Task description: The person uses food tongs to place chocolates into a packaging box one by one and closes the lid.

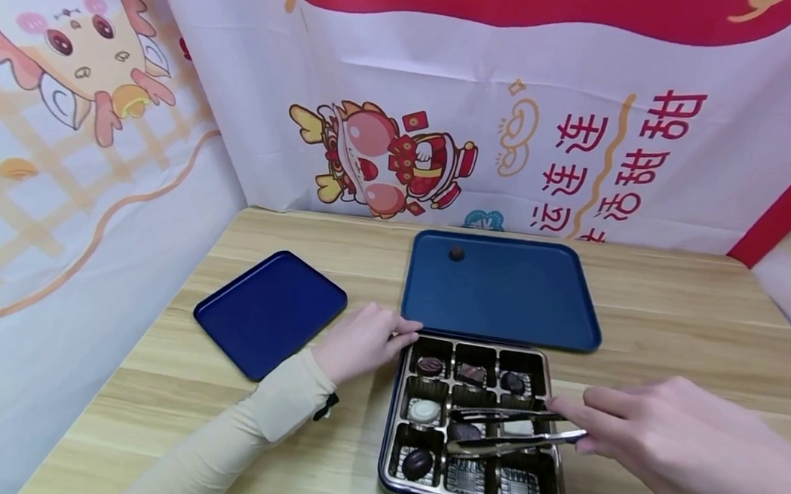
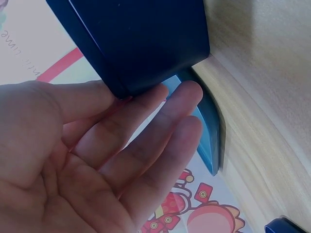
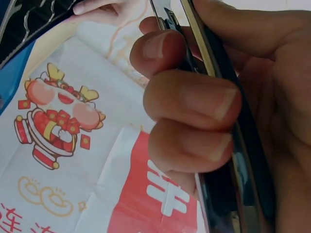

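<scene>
A chocolate box (image 1: pixel 394 436) with a gold compartment insert stands at the table's front. My left hand (image 1: pixel 365 343) pinches its far left corner between thumb and fingers; the left wrist view shows the dark box wall (image 2: pixel 146 43) there. In my right hand (image 1: pixel 656 429) I grip metal tongs (image 1: pixel 512 444), also seen as tongs (image 3: pixel 206 48) in the right wrist view. Their tips are apart over the middle compartment, either side of a dark chocolate (image 1: pixel 464 431); whether they touch it I cannot tell. Around it lie a white oval chocolate (image 1: pixel 424 410) and a dark oval chocolate (image 1: pixel 417 464).
Behind the box lies a large blue tray (image 1: pixel 501 291) bearing one small dark chocolate (image 1: pixel 457 253). A smaller navy tray (image 1: pixel 272 311) is on the left. A printed cloth (image 1: pixel 392 73) hangs along the table's back edge. Two front compartments hold only clear liners (image 1: pixel 520 489).
</scene>
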### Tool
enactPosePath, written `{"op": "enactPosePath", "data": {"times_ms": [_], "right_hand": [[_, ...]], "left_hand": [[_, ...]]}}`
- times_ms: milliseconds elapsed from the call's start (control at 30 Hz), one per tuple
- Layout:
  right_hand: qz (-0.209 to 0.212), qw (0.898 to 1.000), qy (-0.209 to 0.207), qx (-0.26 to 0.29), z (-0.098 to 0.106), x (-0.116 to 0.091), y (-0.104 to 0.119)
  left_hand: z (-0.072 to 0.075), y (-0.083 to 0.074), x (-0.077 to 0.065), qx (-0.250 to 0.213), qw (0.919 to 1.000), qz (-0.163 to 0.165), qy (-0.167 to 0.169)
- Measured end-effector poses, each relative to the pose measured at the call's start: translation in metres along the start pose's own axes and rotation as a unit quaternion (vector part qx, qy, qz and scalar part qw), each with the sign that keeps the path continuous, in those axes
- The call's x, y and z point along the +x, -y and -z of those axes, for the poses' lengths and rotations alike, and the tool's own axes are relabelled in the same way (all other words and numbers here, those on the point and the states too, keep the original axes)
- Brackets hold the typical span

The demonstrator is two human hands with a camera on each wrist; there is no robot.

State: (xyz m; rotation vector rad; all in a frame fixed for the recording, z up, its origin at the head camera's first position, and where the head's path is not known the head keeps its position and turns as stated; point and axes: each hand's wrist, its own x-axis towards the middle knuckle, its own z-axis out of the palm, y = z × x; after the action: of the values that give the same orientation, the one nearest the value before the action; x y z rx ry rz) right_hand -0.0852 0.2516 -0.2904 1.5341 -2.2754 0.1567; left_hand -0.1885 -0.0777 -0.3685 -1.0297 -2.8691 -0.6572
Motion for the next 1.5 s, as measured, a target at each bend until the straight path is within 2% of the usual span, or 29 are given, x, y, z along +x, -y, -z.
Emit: {"op": "enactPosePath", "data": {"times_ms": [367,533,767,1067,1167,1333,1500], "right_hand": [[0.005,1.000,0.020,-0.015,-0.009,-0.003,0.004],[0.007,0.999,0.032,0.006,-0.012,-0.004,0.006],[-0.002,0.997,0.072,0.024,-0.016,-0.004,0.009],[-0.045,0.994,0.068,0.077,-0.014,-0.006,0.002],[-0.043,0.995,0.054,0.077,-0.012,-0.004,-0.004],[-0.064,0.994,0.028,0.079,-0.012,-0.003,-0.022],[-0.111,0.993,0.009,0.032,-0.019,-0.006,-0.054]], "left_hand": [[0.000,0.002,0.000,0.000,1.0000,-0.009,-0.001],[-0.001,0.003,0.001,0.006,0.9999,-0.014,-0.002],[-0.001,0.002,0.000,-0.001,0.9999,-0.011,-0.005],[0.000,0.002,0.000,0.003,1.0000,-0.006,-0.004],[0.001,0.002,0.000,0.001,1.0000,-0.005,-0.003],[0.001,0.001,0.000,0.001,1.0000,-0.005,-0.001],[0.000,0.001,0.000,0.002,1.0000,-0.008,0.001]]}}
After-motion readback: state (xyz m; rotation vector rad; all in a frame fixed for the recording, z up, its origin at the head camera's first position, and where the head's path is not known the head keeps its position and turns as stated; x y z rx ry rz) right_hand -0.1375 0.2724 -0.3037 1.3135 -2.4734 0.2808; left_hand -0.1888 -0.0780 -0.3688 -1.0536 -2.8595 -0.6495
